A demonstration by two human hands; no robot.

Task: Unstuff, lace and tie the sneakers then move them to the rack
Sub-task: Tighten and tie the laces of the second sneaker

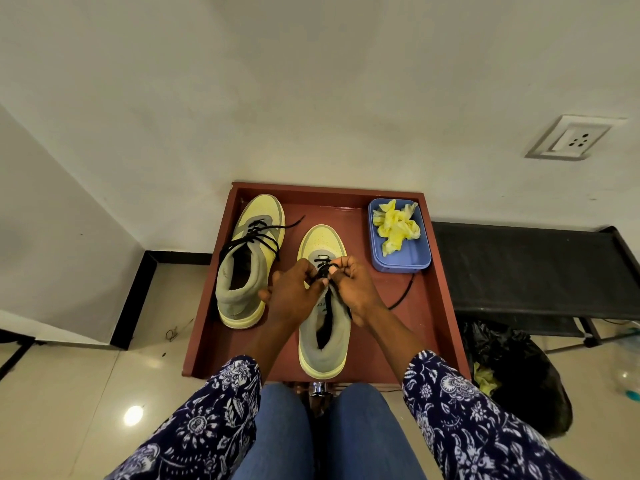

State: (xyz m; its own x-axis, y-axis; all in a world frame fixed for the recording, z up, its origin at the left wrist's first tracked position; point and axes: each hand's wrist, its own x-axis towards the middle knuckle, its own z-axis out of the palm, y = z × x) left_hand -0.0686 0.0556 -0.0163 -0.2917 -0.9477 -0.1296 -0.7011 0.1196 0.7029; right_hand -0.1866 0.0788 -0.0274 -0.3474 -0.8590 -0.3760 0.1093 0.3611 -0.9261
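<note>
Two yellow and grey sneakers stand on a reddish-brown table [436, 306], toes pointing away from me. The left sneaker [249, 261] has its black lace threaded, with loose ends trailing to both sides. Over the middle of the right sneaker [323, 306], my left hand [292, 292] and my right hand [351, 285] meet, each pinching the black lace [323, 270] at the eyelets. One end of that lace [403, 294] trails off to the right across the table.
A blue tray [415, 261] holding crumpled yellow paper [396, 225] sits at the table's far right corner. A black rack [540, 271] stands to the right of the table, with a black bag [519, 368] on the floor beneath it. A white wall rises behind.
</note>
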